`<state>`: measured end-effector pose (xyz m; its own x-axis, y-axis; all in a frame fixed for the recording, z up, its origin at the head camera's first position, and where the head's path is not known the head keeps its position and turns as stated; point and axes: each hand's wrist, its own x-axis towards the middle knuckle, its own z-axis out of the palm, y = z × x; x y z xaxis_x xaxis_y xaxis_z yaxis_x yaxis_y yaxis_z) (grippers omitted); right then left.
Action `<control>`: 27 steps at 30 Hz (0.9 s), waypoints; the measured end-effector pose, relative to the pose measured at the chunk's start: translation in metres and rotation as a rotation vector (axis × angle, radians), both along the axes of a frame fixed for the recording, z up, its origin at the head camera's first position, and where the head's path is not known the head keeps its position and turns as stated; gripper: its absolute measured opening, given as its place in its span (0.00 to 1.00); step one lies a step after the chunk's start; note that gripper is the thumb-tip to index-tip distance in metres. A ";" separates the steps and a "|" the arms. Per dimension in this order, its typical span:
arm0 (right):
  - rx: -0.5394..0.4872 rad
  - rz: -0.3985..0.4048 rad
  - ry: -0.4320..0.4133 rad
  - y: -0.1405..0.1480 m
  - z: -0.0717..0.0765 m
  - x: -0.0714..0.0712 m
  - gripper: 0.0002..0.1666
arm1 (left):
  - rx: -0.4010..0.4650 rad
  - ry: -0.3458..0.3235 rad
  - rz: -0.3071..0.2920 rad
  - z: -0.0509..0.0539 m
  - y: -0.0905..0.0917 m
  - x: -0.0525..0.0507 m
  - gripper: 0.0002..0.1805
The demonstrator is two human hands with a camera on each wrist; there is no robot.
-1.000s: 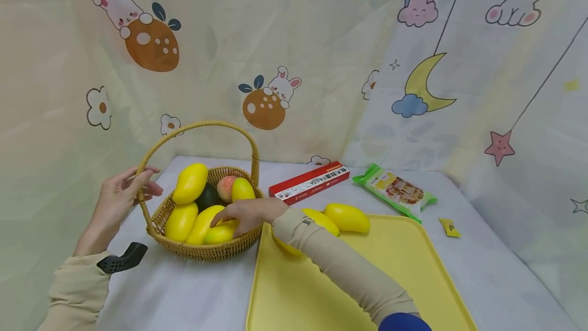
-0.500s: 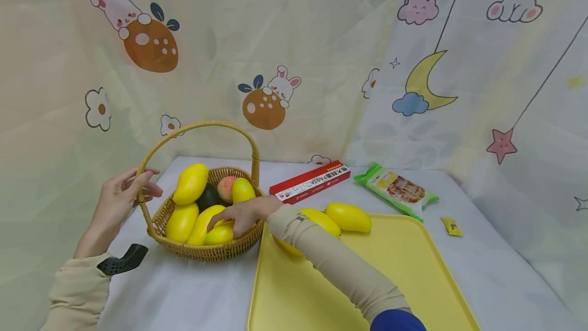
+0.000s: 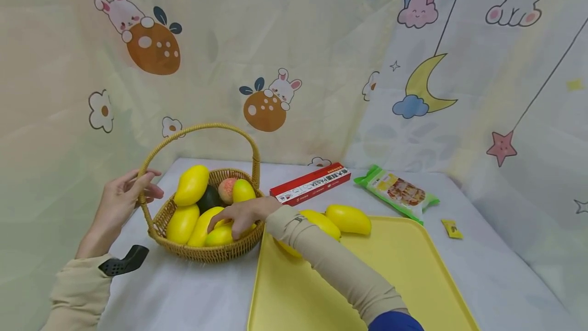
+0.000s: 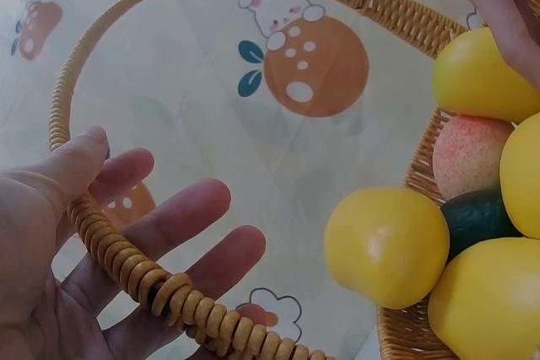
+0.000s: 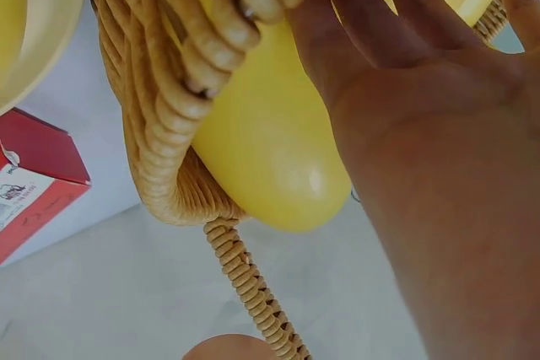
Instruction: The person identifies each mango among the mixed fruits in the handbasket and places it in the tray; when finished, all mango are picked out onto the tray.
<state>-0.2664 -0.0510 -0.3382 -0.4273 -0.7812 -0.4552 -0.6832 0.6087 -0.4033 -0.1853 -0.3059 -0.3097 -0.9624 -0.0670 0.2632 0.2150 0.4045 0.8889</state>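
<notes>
A wicker basket (image 3: 202, 254) holds several yellow mangoes (image 3: 192, 184), a peach (image 3: 227, 190) and a dark green fruit (image 3: 209, 199). My left hand (image 3: 119, 201) loosely holds the left side of the basket's handle (image 4: 110, 246), thumb in front and fingers behind. Inside the basket's front part, the fingers of my right hand (image 3: 239, 214) curl over a greenish-yellow mango (image 3: 219, 236). The right wrist view shows that hand (image 5: 405, 115) against a mango at the top edge, with another mango (image 5: 270, 149) beside it; the thumb is hidden there.
Right of the basket lies a yellow tray (image 3: 376, 269) with mangoes (image 3: 347, 219) at its far left, partly behind my right sleeve. Beyond it are a red pasta box (image 3: 310, 184) and a green-edged food packet (image 3: 398, 192). A small yellow sachet (image 3: 452, 228) lies farther right.
My right hand has shifted slightly over the mango at the basket's front, its fingers spreading a little. The left hand stays at the handle, and the fruit looks unmoved.
</notes>
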 end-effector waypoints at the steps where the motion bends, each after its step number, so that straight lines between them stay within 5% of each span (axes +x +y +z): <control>1: -0.001 0.007 0.008 0.000 0.000 0.000 0.37 | 0.003 -0.001 -0.001 -0.001 0.000 0.000 0.13; 15: -0.072 0.158 0.218 0.005 0.010 0.004 0.34 | 0.004 0.009 -0.005 -0.001 -0.002 -0.001 0.12; 27: -0.127 0.198 0.218 0.012 0.008 0.007 0.34 | 0.021 0.015 -0.012 -0.002 -0.002 -0.001 0.11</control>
